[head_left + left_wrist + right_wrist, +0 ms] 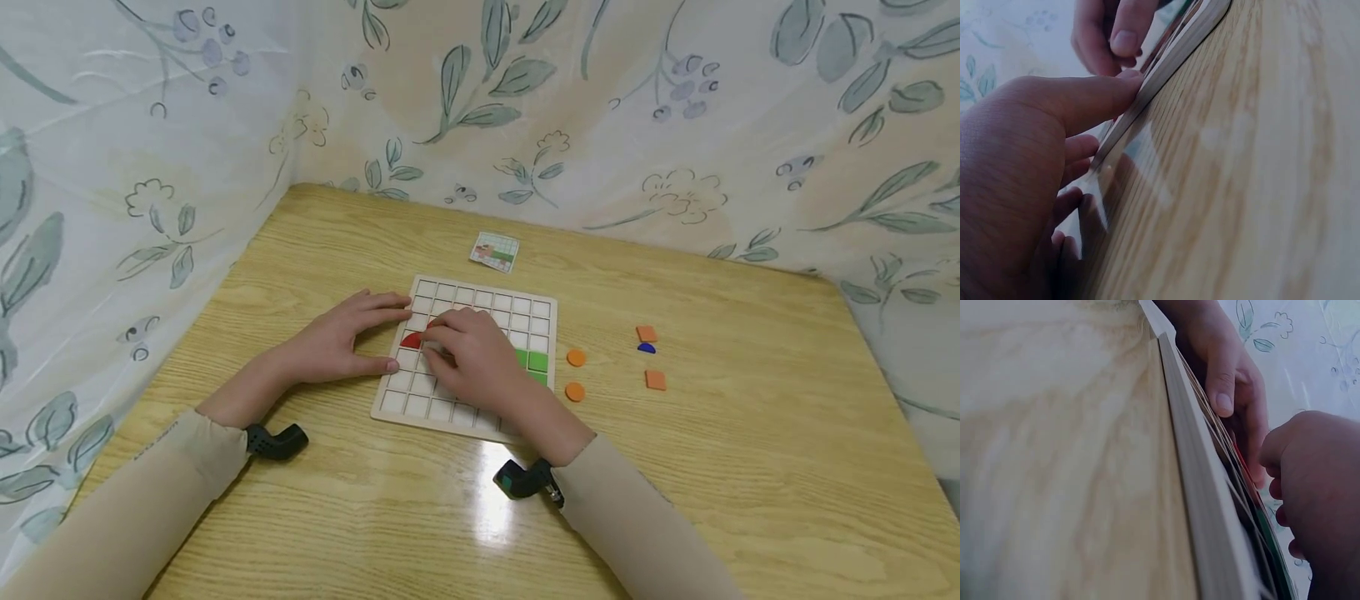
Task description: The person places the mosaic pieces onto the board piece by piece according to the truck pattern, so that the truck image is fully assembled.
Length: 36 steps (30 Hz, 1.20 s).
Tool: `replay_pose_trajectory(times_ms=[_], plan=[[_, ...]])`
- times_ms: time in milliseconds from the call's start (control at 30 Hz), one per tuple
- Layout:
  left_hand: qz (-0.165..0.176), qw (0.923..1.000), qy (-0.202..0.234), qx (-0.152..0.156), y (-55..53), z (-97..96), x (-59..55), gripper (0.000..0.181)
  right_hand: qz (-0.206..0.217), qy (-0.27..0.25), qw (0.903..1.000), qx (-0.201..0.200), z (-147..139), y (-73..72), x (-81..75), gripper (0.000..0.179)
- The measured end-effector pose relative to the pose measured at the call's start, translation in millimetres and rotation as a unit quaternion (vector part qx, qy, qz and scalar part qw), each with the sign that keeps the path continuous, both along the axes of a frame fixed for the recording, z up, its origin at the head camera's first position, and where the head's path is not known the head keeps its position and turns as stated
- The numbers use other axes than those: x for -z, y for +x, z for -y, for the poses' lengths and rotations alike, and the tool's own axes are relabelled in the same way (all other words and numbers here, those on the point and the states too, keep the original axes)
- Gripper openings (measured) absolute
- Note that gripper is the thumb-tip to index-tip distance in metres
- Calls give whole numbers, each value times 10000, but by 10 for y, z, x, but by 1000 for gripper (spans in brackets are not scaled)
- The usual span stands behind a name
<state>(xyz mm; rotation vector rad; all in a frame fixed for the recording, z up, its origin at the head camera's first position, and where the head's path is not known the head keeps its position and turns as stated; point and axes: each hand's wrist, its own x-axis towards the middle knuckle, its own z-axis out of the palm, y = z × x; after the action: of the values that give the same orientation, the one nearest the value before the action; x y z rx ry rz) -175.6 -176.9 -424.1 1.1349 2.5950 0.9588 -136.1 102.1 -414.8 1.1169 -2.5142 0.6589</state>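
A square wooden grid board [393, 403] lies on the table. My left hand [330, 337] is at its left edge, thumb and fingers spread and fairly straight; in the left wrist view the thumb tip [1129, 78] touches the rim. Over the board's middle is my right hand [476, 354], fingers bent, fingertips right at a red piece with a curved edge [411, 340] in a left-hand cell. More red shows just beyond those fingers. I cannot tell whether they pinch a piece. Green square tiles [537, 361] fill cells at the right, partly hidden by the right hand.
Two orange discs [575, 357] lie right of the board. Farther right are two orange squares [655, 380] and a blue half-disc [647, 347]. A small printed card [495, 252] with a coloured grid picture lies behind the board. Patterned cloth [600, 125] hangs behind the table [360, 517].
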Motion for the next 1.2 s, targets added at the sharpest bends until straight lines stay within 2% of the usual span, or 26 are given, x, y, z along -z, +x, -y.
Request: replay_pose_trajectory(times_ms=[467,767,967,1200], plan=[[30,10000,59,-13,31,-1,31,74,277,37,9978,599,-411,71,-104,18],[-64,10000,19,46,10,-41,67,75,130,-241,9948,976,-761,72,-119,18],[-33,10000,-36,-57,26,-11,63,76,280,-637,9911,1137,-981,109,-101,15],[-33,9999,-108,-115,41,14,43,77,299,-716,9863,1453,-1252,164,-65,12]])
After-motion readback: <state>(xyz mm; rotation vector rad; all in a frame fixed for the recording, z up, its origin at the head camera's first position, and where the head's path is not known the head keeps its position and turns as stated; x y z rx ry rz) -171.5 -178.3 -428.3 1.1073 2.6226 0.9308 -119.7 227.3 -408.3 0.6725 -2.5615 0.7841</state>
